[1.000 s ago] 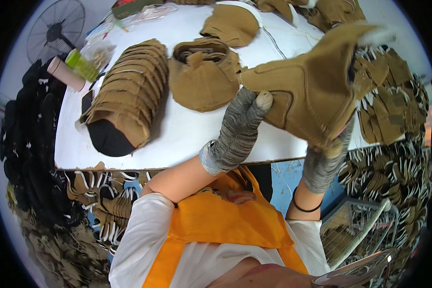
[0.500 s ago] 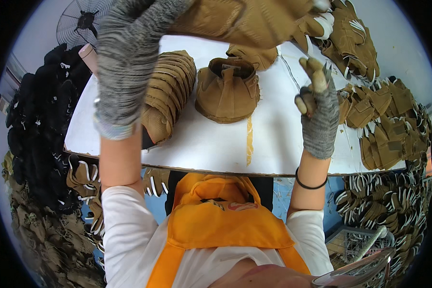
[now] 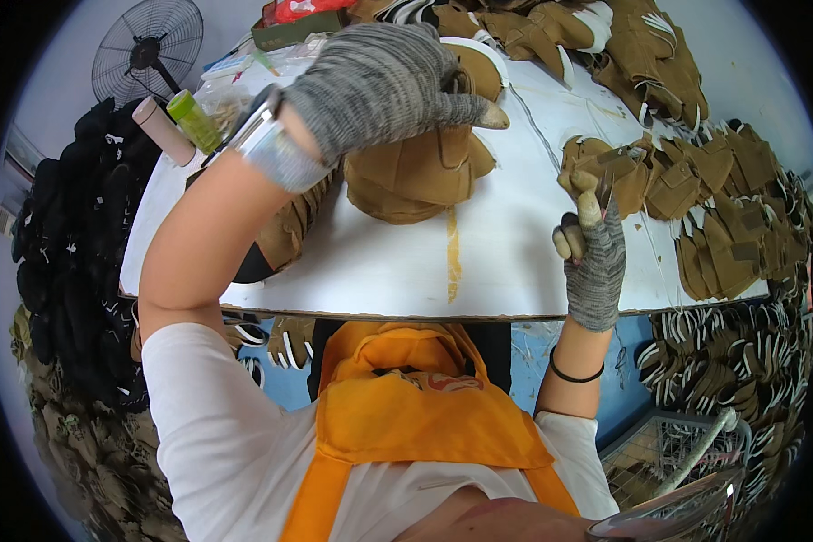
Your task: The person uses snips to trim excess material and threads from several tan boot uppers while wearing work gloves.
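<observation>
My left hand (image 3: 384,90), in a grey knit glove, reaches over the table with its fingers curled around the top of a brown shoe upper (image 3: 420,167). The thumb sticks out to the right, and the hand hides part of the upper. Beneath it, the rim of another brown upper shows. At the right, my right hand (image 3: 596,248), gloved with light fingertips, is closed on small thread snips (image 3: 605,188), whose metal blades point up. Left of the upper is a row of nested brown uppers (image 3: 285,230), partly covered by my left forearm.
The white table (image 3: 515,280) bears brown upper piles (image 3: 732,181) at right and far back. A pink tumbler (image 3: 163,131) and green bottle (image 3: 194,122) stand at far left. Black pieces (image 3: 77,244) hang left, near a fan (image 3: 147,52). A wire basket (image 3: 659,461) sits lower right.
My left hand has swung right and lowered the upper onto the one on the table. My right hand has dropped slightly nearer, still with the snips. The tumbler and bottle are now uncovered.
</observation>
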Demonstrator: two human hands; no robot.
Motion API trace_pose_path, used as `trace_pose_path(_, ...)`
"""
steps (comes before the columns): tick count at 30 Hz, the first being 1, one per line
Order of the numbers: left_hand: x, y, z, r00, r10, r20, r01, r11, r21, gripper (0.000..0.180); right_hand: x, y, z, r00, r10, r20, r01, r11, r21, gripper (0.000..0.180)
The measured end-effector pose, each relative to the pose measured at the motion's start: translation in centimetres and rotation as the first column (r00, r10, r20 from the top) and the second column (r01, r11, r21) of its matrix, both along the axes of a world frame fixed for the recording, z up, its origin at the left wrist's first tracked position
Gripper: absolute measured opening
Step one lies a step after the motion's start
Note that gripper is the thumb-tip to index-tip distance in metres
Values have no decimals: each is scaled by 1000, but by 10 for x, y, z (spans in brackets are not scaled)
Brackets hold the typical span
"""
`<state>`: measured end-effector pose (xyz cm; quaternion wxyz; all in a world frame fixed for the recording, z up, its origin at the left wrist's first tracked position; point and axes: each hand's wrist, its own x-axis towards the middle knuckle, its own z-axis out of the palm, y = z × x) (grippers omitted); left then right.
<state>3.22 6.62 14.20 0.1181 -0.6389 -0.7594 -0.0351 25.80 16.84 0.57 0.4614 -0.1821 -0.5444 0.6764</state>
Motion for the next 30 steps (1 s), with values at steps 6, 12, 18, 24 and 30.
trace_pose_path(6, -20, 2, -7, 895, -437, 93, 406, 882, 238, 51, 4, 13, -33, 997, -5, 75, 14, 993, -115, 39)
trace_pose_path(12, -26, 18, -34, 998, 4, 60, -3, 1000, -16, 61, -21, 4, -57, 953, 138, 269, -108, 987, -121, 36)
trace_pose_path(18, -19, 12, -60, 1000, 10, -30, -5, 987, 158, 56, -33, -3, -81, 920, 212, 331, -151, 968, -202, 32)
trace_pose_path(24, -30, 20, -89, 995, -85, -54, 97, 951, 293, 52, -36, -5, -109, 938, 171, 303, -83, 956, -281, 29)
trace_pose_path(30, -40, 29, -86, 988, -149, 46, 128, 945, 300, 46, -34, -5, -110, 925, 145, 350, -80, 977, -196, 34)
